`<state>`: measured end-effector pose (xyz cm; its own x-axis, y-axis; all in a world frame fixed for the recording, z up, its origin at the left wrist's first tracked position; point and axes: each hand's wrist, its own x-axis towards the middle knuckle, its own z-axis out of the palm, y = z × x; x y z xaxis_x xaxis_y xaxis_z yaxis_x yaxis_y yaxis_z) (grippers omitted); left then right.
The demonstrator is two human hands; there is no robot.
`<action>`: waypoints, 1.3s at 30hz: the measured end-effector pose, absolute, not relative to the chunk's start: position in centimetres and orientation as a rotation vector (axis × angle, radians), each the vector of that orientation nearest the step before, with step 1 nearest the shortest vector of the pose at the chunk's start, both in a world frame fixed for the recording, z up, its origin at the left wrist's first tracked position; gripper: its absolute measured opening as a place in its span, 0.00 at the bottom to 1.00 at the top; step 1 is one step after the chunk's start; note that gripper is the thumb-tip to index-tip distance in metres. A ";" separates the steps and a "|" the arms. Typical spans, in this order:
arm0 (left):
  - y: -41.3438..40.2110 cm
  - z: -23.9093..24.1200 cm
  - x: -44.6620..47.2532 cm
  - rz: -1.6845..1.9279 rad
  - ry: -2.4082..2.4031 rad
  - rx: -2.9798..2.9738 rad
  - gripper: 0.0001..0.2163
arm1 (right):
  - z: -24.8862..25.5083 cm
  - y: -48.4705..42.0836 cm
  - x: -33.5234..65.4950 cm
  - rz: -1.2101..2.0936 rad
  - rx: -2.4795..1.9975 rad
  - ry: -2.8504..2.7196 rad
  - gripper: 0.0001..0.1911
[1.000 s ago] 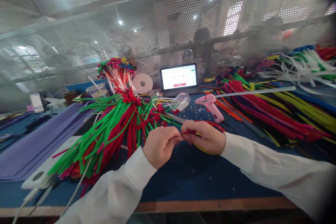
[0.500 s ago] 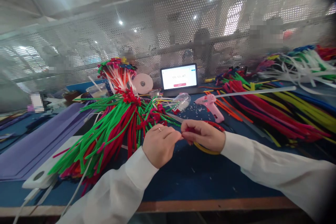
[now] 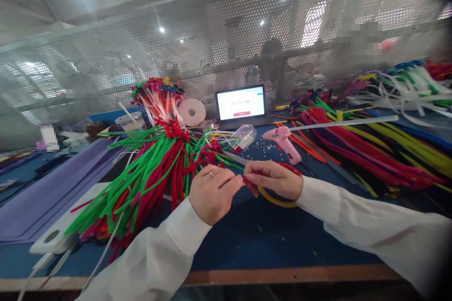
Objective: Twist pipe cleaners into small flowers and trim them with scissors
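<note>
My left hand (image 3: 213, 194) is closed, its thumb and fingertips pinched together, palm turned away from me. Opposite it, fingertips almost meeting, my right hand (image 3: 273, 179) pinches a small red piece that looks like pipe cleaner (image 3: 247, 180); most of it is hidden by the fingers. Scissors with a red and yellow handle (image 3: 273, 199) show behind and under my right hand, their blade (image 3: 237, 157) pointing left; whether the hand touches them I cannot tell. Just beyond my left hand lie green and red pipe cleaners (image 3: 148, 174) in a large bundle.
A pink glue gun (image 3: 287, 145) with a long clear glue stick lies beyond my right hand. Behind stand a tablet with a timer (image 3: 241, 102) and a white spool (image 3: 191, 112). Colourful pipe cleaners (image 3: 367, 150) are heaped at right. At left are purple sheets (image 3: 52, 193) and a white power bank (image 3: 52, 235).
Both hands stay close together at the same spot, with small shifts of the fingers. My left hand has moved slightly left, and more red shows at my right fingertips.
</note>
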<state>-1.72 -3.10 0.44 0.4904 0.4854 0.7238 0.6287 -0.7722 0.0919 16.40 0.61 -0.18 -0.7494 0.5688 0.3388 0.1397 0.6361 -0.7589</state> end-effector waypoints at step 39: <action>-3.0 -0.3 -1.4 -1.052 -0.996 -2.549 0.06 | -0.5 0.8 16.8 0.283 -0.719 -2.361 0.08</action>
<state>-1.40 -3.03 -0.26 0.5172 0.5093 0.6878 0.6587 -0.7500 0.0600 16.80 0.80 -0.48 -0.6415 0.5625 0.5216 0.4235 0.8266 -0.3706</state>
